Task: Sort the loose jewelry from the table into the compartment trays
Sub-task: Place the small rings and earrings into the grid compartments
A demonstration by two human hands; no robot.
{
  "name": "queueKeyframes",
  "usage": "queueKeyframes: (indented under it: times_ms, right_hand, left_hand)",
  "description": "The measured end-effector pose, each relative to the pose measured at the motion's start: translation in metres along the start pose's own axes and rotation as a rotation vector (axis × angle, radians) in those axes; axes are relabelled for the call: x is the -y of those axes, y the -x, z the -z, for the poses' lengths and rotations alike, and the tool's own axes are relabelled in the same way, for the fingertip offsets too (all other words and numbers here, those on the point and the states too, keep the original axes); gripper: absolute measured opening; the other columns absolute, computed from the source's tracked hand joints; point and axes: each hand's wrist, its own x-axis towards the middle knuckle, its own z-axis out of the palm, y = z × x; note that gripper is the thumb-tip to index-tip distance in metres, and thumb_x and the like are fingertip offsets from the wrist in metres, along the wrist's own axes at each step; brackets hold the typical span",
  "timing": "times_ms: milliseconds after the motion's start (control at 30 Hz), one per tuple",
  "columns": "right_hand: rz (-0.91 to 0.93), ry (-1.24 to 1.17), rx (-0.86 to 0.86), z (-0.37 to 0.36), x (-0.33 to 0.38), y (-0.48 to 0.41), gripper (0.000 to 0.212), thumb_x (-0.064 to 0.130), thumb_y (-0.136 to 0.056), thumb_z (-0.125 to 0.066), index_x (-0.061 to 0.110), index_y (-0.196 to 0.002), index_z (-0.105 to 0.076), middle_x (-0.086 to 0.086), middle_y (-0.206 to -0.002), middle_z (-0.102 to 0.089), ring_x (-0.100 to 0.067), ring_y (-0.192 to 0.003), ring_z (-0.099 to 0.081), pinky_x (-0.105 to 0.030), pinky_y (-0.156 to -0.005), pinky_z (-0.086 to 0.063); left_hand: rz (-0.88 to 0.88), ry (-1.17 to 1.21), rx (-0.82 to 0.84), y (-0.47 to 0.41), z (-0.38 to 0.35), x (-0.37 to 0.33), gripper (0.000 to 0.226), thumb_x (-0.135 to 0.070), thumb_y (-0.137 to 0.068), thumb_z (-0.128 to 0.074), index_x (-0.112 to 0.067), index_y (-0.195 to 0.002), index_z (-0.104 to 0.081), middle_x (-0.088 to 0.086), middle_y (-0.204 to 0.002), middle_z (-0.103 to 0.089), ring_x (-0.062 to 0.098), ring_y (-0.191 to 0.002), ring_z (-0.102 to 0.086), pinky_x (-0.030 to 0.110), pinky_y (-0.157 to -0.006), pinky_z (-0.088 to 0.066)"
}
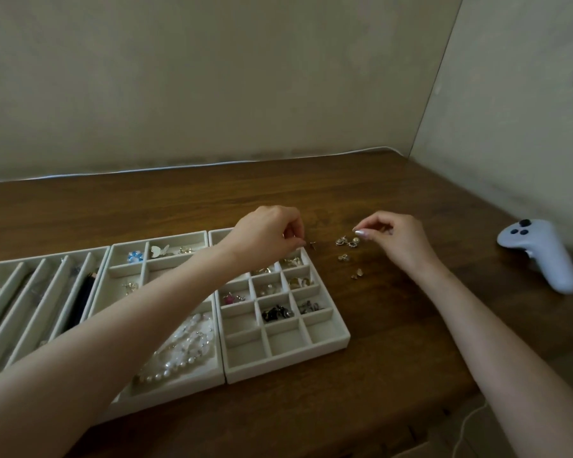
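- Brown wooden table [344,385]: carries three trays towards 8 o'clock and a scatter of small pieces near its middle.
- Pale grey felt grid tray of small square compartments [331,342]: rightmost of the three. Several cells hold gold, pearl, pink and black pieces, and the near row shows none.
- Pale grey felt middle tray of mixed compartments [119,249]: touches the grid tray's 9 o'clock side. It holds a blue flower piece [135,257], a white butterfly piece [159,250] and a white pearl strand [182,352].
- Pale grey felt slotted tray of long channels [0,269]: at 9 o'clock of the middle tray.
- Loose gold and pearl jewelry [347,242]: lies on bare wood at 3 o'clock of the grid tray's far corner, apart from it.
- Single small gold piece [312,245]: on the wood just beside that far corner.
- Left hand [268,236]: over the grid tray's far corner, fingers curled and tips drawn together beside the single piece. Whether they hold anything cannot be told.
- Right hand [394,239]: at 12 o'clock of the loose jewelry, thumb and forefinger nearly closed. Any contents cannot be told.
- White plastic handheld controller [540,256]: at 3 o'clock, well apart.
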Motion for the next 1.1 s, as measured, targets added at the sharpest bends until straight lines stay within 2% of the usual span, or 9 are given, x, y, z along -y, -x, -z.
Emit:
queueKeyframes:
  times_ms: [100,233,433,533,633,767,867,1100]
  right_hand:
    - [0.006,0.044,-0.036,0.0,-0.004,-0.003,0.008,0.018,-0.087,-0.065,0.024,-0.091,-0.069,0.007,-0.093,-0.065,-0.005,-0.081,-0.056,-0.021,-0.073,-0.045]
    - [0.01,0.145,-0.069,-0.002,-0.011,-0.007,0.01,0.019,-0.087,-0.066,0.024,-0.094,-0.07,0.006,-0.098,-0.062,-0.006,-0.082,-0.053,-0.026,-0.075,-0.045]
    - [0.037,0.226,0.0,-0.005,-0.012,-0.008,0.013,0.025,-0.085,-0.068,0.029,-0.097,-0.07,0.008,-0.095,-0.056,-0.006,-0.079,-0.049,-0.023,-0.067,-0.039]
    - [0.094,0.222,0.045,-0.008,-0.008,-0.007,0.019,0.023,-0.087,-0.066,0.031,-0.103,-0.069,0.008,-0.1,-0.056,-0.007,-0.089,-0.052,-0.025,-0.077,-0.043]
    - [0.127,0.247,0.073,-0.012,-0.007,-0.007,0.018,0.024,-0.088,-0.064,0.029,-0.105,-0.069,0.006,-0.103,-0.057,-0.009,-0.096,-0.052,-0.026,-0.081,-0.044]
    - [0.086,0.276,0.014,-0.013,-0.006,-0.008,0.01,0.027,-0.087,-0.066,0.025,-0.095,-0.071,0.006,-0.098,-0.058,-0.01,-0.087,-0.052,-0.022,-0.069,-0.039]
    - [0.057,0.282,-0.013,-0.013,-0.007,-0.008,0.007,0.026,-0.086,-0.067,0.025,-0.092,-0.071,0.006,-0.095,-0.057,-0.008,-0.081,-0.05,-0.022,-0.066,-0.036]
    - [0.013,0.28,-0.006,-0.011,-0.007,-0.008,0.012,0.029,-0.084,-0.069,0.025,-0.094,-0.072,0.006,-0.098,-0.057,-0.009,-0.086,-0.05,-0.023,-0.07,-0.037]
  left_hand:
    - [0.002,-0.046,0.002,-0.016,-0.006,-0.003,0.007,-0.023,-0.088,-0.062,-0.018,-0.092,-0.06,-0.006,-0.093,-0.058,0.009,-0.083,-0.054,0.022,-0.072,-0.046]
    - [0.02,-0.147,0.031,-0.035,-0.011,-0.008,0.011,-0.026,-0.087,-0.062,-0.02,-0.096,-0.059,-0.003,-0.1,-0.059,0.014,-0.096,-0.054,0.029,-0.078,-0.048]
    - [0.103,-0.318,0.249,-0.055,-0.019,-0.014,0.027,-0.036,-0.085,-0.064,-0.019,-0.106,-0.057,0.0,-0.105,-0.061,0.018,-0.096,-0.056,0.029,-0.072,-0.042]
    - [0.121,-0.344,0.283,-0.06,-0.023,-0.016,0.025,-0.034,-0.086,-0.064,-0.02,-0.106,-0.057,0.001,-0.107,-0.061,0.02,-0.099,-0.057,0.031,-0.077,-0.046]
    - [0.115,-0.31,0.294,-0.062,-0.025,-0.019,0.02,-0.03,-0.085,-0.064,-0.022,-0.101,-0.056,0.0,-0.106,-0.062,0.019,-0.099,-0.058,0.032,-0.079,-0.048]
    - [0.091,-0.198,0.313,-0.059,-0.027,-0.022,0.01,-0.025,-0.086,-0.064,-0.024,-0.091,-0.055,-0.005,-0.098,-0.06,0.014,-0.093,-0.057,0.028,-0.075,-0.047]
    - [0.062,-0.136,0.326,-0.057,-0.028,-0.023,0.008,-0.022,-0.086,-0.063,-0.023,-0.092,-0.057,-0.005,-0.098,-0.058,0.012,-0.092,-0.055,0.027,-0.078,-0.049]
    - [0.053,-0.112,0.27,-0.054,-0.028,-0.019,0.01,-0.019,-0.088,-0.061,-0.021,-0.098,-0.06,-0.004,-0.1,-0.06,0.014,-0.095,-0.057,0.032,-0.083,-0.052]
